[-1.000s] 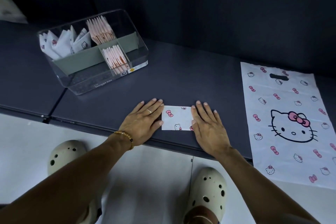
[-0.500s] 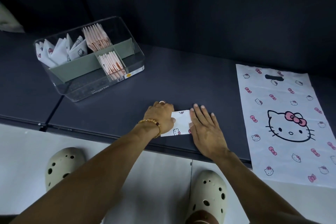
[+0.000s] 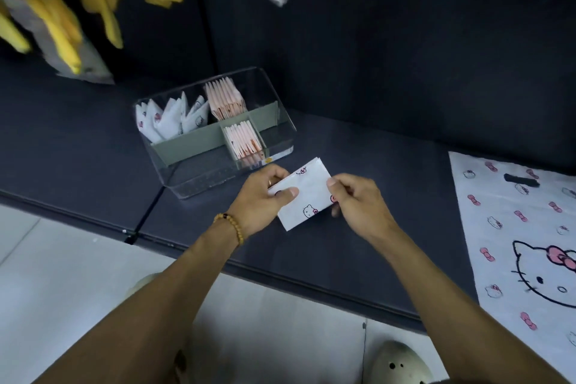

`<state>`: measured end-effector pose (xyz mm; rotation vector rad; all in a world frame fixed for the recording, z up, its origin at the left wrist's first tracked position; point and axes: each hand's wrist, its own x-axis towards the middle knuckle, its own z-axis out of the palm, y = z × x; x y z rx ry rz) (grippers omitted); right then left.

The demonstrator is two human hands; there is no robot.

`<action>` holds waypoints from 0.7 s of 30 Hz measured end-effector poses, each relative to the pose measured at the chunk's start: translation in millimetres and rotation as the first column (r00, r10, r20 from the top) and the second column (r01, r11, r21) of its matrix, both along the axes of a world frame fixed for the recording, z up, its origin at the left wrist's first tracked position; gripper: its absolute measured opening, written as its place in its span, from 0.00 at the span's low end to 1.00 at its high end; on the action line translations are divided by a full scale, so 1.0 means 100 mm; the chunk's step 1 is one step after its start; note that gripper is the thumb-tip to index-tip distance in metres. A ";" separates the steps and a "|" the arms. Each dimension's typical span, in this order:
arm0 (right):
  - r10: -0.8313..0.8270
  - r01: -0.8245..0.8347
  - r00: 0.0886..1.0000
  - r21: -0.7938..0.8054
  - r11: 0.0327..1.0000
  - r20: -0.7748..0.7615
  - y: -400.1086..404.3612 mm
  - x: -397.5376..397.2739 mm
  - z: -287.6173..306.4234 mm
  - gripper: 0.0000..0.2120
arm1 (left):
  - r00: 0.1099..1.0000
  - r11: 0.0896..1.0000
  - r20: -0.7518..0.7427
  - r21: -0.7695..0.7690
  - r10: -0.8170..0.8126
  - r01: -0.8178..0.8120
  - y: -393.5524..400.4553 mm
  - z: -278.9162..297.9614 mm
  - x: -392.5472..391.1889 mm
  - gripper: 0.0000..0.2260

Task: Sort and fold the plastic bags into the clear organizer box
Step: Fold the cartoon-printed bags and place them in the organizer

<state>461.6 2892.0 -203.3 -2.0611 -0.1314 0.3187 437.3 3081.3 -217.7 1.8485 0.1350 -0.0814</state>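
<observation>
We pinch one folded bag [image 3: 307,195] in both hands [image 3: 265,193] [image 3: 358,199] beside the part-filled organizer box [image 3: 280,121] (one flat bag [image 3: 514,227] remains unfolded).

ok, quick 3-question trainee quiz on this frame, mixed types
1. True or false: both hands hold the folded bag.
2. Which section of the box holds the white folded bags? A) back left B) front middle C) front right
3. Fill in: the flat bag lies to the person's ____.

Key:
1. True: left hand and right hand each pinch an end.
2. A
3. right
</observation>
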 end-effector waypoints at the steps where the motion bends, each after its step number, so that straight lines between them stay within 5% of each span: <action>1: 0.010 -0.011 1.000 0.017 1.000 0.016 0.14 0.08 0.06 0.13 | 0.998 0.998 0.028 -0.020 0.060 -0.059 0.12 0.04 0.03 0.07; 5: 0.013 -0.018 0.998 0.089 0.996 0.056 0.69 0.35 0.24 0.12 | 0.962 0.962 0.078 -0.111 0.261 -0.251 0.62 0.15 0.16 0.08; 9: -0.096 0.085 0.995 0.217 0.973 0.041 1.13 0.57 0.34 0.11 | 0.889 0.901 0.149 -0.023 0.432 -0.434 1.14 0.15 0.36 0.05; 13: -0.182 0.165 0.983 0.301 0.939 0.031 1.41 0.71 0.37 0.09 | 0.825 0.759 0.313 0.334 0.471 -0.560 1.52 0.10 0.56 0.13; 16: -0.193 0.165 0.980 0.343 0.925 0.047 1.57 0.79 0.36 0.09 | 0.868 0.528 0.337 0.692 0.366 -0.491 1.59 0.07 0.65 0.13; 18: -0.177 0.146 0.983 0.354 0.924 0.055 1.68 0.84 0.38 0.07 | 0.862 0.431 0.371 0.753 0.344 -0.496 1.62 0.06 0.69 0.10; 21: -0.097 0.070 0.993 0.303 0.950 0.073 1.87 0.96 0.39 0.04 | 0.822 0.407 0.413 0.724 0.392 -0.557 1.74 0.06 0.65 0.07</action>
